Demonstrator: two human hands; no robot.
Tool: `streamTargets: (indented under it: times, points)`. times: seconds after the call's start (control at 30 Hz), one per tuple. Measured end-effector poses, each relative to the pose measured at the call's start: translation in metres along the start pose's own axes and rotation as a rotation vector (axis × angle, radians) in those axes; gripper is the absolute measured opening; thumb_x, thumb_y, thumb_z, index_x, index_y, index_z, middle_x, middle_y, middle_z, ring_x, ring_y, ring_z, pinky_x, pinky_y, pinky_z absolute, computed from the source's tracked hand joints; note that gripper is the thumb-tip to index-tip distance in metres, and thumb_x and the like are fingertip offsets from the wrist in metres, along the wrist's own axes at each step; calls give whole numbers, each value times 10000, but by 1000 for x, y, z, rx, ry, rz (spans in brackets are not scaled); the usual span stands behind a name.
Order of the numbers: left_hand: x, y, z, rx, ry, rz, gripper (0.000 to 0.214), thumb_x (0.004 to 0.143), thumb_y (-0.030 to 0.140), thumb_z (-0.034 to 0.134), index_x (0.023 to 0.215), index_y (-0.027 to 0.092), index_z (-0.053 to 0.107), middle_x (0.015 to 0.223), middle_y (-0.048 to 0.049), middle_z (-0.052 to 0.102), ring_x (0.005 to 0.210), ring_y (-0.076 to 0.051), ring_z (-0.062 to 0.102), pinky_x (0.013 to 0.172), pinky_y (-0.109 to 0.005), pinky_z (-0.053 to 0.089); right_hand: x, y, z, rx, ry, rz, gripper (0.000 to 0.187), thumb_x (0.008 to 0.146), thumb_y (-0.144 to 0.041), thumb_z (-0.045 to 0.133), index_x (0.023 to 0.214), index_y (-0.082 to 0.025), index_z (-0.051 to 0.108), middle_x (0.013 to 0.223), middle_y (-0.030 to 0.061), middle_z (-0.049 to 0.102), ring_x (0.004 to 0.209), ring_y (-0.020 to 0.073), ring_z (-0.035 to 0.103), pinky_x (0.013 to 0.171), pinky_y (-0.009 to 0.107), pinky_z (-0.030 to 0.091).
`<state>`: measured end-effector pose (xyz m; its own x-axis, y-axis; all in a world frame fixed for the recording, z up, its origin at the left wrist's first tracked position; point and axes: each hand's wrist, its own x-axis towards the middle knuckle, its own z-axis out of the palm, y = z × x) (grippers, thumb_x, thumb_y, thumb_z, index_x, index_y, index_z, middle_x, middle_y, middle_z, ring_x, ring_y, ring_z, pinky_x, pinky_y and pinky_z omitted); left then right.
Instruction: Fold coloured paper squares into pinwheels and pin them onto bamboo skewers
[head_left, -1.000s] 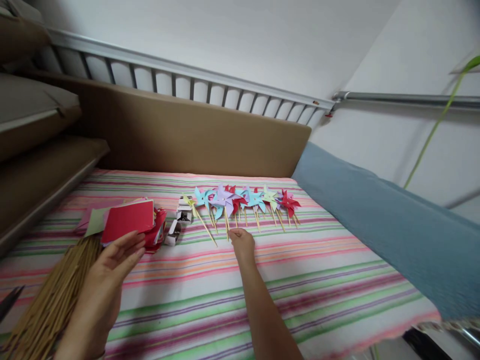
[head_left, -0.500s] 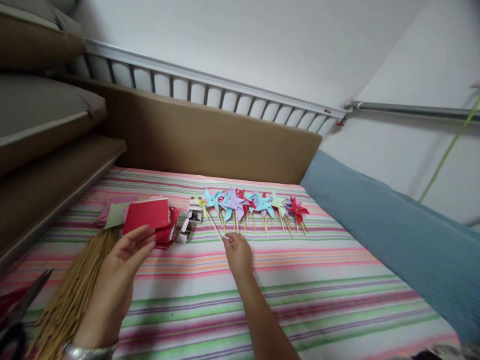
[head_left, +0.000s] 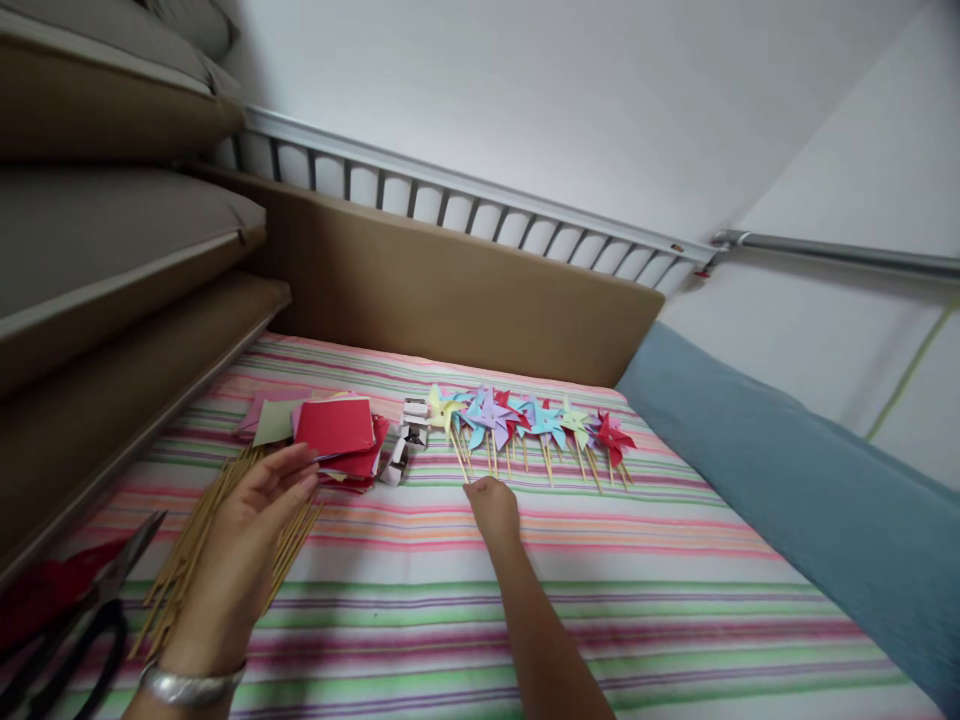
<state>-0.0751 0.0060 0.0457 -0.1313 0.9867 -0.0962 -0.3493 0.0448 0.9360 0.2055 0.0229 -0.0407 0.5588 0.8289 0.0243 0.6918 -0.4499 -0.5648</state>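
Observation:
My right hand (head_left: 493, 508) pinches the lower end of a wooden stick that carries a yellow paper pinwheel (head_left: 442, 410). That pinwheel lies at the left end of a row of paper pinwheels (head_left: 491, 412) in blue, purple, red and pale green. Over a bundle of thin wooden sticks (head_left: 191, 540) hovers my left hand (head_left: 259, 520), fingers apart and holding nothing. Just beyond its fingertips is a stack of red paper squares (head_left: 335, 427), with a pale green paper square (head_left: 274, 423) beside it.
Scissors (head_left: 112, 590) with black handles lie at the lower left by something red. Small white-and-black packets (head_left: 405, 440) sit between the papers and pinwheels. A striped cloth (head_left: 390, 610) covers the surface. Brown padded panels (head_left: 465, 290) border the back, stacked cushions (head_left: 112, 240) the left.
The yellow pinwheel has turned face-up and come down against the row's left end, still in my right hand. The view has shifted left. My left hand stays open over the sticks.

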Motion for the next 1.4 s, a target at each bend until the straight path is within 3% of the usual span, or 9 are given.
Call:
streamTargets:
  times: [0.27, 0.7, 0.93, 1.03, 1.13, 1.27, 1.4]
  points:
    - [-1, 3, -3, -25, -28, 28, 512, 629, 316, 733, 1103, 189, 589, 1090, -81, 646, 978, -232, 609, 805, -316, 485, -8, -9, 4, 43, -23, 23, 219, 747, -331, 516, 590, -205, 602, 551, 4, 622, 537, 157, 563, 499, 234, 369]
    - [0, 4, -7, -86, -49, 73, 408, 652, 285, 726, 1035, 191, 621, 1044, -66, 653, 980, -218, 593, 843, -328, 456, -13, -13, 6, -157, -67, 53, 232, 778, -362, 514, 714, -189, 654, 737, 69, 694, 693, 191, 628, 558, 249, 382]
    - [1, 29, -36, -289, 116, 200, 335, 629, 193, 733, 946, 178, 629, 962, -23, 654, 880, -130, 602, 813, -242, 452, -36, -22, -14, -172, -29, -31, 261, 795, -375, 492, 781, -172, 656, 781, 118, 694, 739, 254, 637, 608, 318, 421]
    - [0, 37, -45, -377, 183, 206, 317, 605, 169, 738, 902, 172, 629, 902, -12, 660, 800, -111, 605, 763, -223, 464, -47, -48, -24, -86, 42, -195, 253, 840, -326, 442, 933, -204, 643, 979, 89, 676, 860, 220, 627, 723, 320, 448]
    - [-2, 38, -48, -408, 188, 200, 305, 592, 154, 738, 878, 168, 633, 870, -7, 661, 771, -106, 605, 738, -216, 469, -51, -89, -21, 40, 20, -477, 205, 842, -311, 482, 901, -229, 661, 975, 34, 674, 923, 162, 614, 820, 258, 451]
    - [-4, 39, -51, -385, 173, 193, 288, 600, 170, 738, 870, 165, 639, 862, -6, 662, 774, -107, 607, 726, -213, 468, -43, -147, 1, 177, -87, -910, 186, 815, -221, 538, 936, -218, 679, 1092, 60, 650, 1053, 183, 576, 948, 316, 416]
    - [-4, 42, -53, -372, 193, 181, 284, 612, 192, 736, 877, 160, 639, 856, -10, 662, 762, -110, 611, 705, -216, 471, -31, -181, 28, 10, -315, -1018, 322, 747, -229, 641, 1066, -189, 653, 1282, 99, 549, 1200, 235, 481, 1023, 370, 354]
